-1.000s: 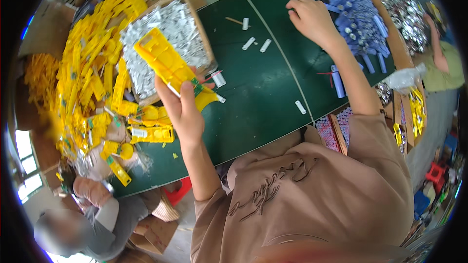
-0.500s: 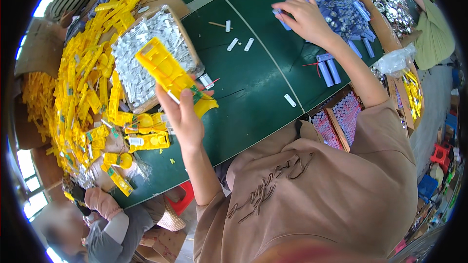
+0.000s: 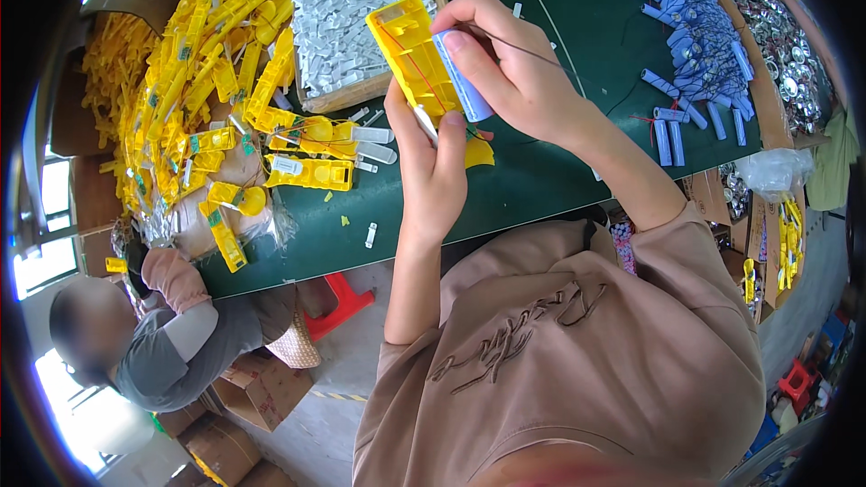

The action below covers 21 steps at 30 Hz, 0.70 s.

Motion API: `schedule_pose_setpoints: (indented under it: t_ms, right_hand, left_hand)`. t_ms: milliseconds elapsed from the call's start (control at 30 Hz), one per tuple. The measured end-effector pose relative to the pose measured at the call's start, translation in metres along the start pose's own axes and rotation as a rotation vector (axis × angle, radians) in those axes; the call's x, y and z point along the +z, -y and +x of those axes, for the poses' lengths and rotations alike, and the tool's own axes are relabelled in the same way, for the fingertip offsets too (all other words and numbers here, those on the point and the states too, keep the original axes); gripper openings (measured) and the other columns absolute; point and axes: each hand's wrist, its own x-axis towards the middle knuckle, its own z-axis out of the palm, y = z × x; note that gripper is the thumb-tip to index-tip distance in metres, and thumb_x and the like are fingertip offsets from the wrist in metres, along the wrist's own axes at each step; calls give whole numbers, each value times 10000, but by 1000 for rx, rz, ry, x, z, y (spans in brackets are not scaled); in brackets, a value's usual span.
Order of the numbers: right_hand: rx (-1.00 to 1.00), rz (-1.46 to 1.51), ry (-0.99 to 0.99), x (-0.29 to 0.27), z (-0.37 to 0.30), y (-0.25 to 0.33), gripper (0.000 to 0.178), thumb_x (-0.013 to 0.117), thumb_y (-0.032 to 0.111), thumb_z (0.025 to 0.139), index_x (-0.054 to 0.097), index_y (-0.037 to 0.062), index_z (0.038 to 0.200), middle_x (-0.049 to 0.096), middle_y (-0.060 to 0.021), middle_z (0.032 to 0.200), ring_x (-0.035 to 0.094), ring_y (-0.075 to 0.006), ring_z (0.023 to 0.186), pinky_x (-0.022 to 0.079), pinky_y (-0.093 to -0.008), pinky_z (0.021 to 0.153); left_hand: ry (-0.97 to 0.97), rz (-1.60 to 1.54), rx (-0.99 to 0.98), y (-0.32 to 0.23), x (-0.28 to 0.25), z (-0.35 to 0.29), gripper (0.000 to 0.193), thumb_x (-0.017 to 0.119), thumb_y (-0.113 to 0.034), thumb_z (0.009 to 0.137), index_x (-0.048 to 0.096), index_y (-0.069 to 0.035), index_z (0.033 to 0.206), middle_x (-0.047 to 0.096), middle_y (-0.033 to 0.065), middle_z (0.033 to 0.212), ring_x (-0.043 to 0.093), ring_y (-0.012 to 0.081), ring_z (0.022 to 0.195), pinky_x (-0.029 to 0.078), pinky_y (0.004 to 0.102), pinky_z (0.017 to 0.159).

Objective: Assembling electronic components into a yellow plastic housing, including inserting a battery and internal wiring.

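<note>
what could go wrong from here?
1. Pinched wire: a red wire runs along the yellow housing in the left hand; the blue cell beside it might trap that wire if the two press together.
2. Snag: a dark wire passes the right hand and could catch as it moves.
3. Drop: housing and cell are held above the table, so a slip might damage either.
</note>
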Motion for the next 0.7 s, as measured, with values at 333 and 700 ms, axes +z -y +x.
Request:
schedule_pose_setpoints:
  t_ms: [333,700]
  right_hand:
    - [-207,-360,-6,19,11,-2,49,519,64,795,504,55,841,511,-78,659,470,-247,573,352,-340,557]
    - [-158,-524,27,46,10,-22,140,567,48,721,437,75,767,510,-76,688,505,-232,635,360,-336,593]
  left_hand:
    - [-44,174,65,16,-4,-2,429,335,-3,865,186,-23,1267,450,91,970,506,112,779,487,249,633]
    - [-86,48,-103,18,-8,1,440,348,-33,881,167,-15,1282,450,90,972,514,110,778,492,238,619]
